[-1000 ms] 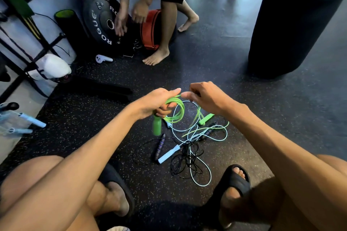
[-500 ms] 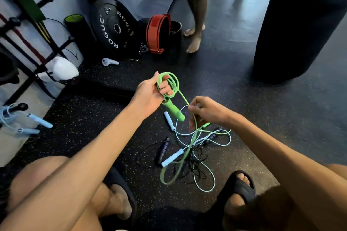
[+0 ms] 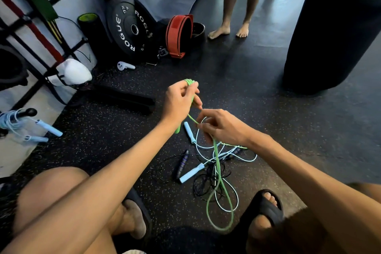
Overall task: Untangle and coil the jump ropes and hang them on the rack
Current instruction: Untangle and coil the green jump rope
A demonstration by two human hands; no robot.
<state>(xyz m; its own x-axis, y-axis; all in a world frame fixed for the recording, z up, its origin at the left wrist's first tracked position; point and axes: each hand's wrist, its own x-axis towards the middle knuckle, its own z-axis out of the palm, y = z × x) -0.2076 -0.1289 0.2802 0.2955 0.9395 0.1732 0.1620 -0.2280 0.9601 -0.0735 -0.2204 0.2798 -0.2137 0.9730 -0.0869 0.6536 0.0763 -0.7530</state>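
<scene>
My left hand (image 3: 179, 100) is raised and shut on coils of the green jump rope (image 3: 220, 189), with a green handle poking out below its wrist. My right hand (image 3: 221, 127) pinches the same green cord just below; the cord runs down from it into a long loop on the floor between my feet. Under my hands lies a tangle: a light blue rope (image 3: 226, 202) with pale blue handles (image 3: 191, 172), and a thin black rope (image 3: 208, 183) with a dark handle (image 3: 182, 164). A blue rope (image 3: 12, 121) hangs on the rack (image 3: 24, 112) at the left.
A Rogue weight plate (image 3: 128, 27), a red lifting belt (image 3: 179, 35) and a foam roller (image 3: 90, 23) lean at the back. A person's bare legs (image 3: 233, 14) stand behind them. A black punching bag (image 3: 334, 27) fills the right. A white controller (image 3: 124, 66) lies on the floor.
My left hand has lifted higher with the green coils. My right hand has slid along the green cord, and its floor loop has been drawn longer. The standing person has shifted right.
</scene>
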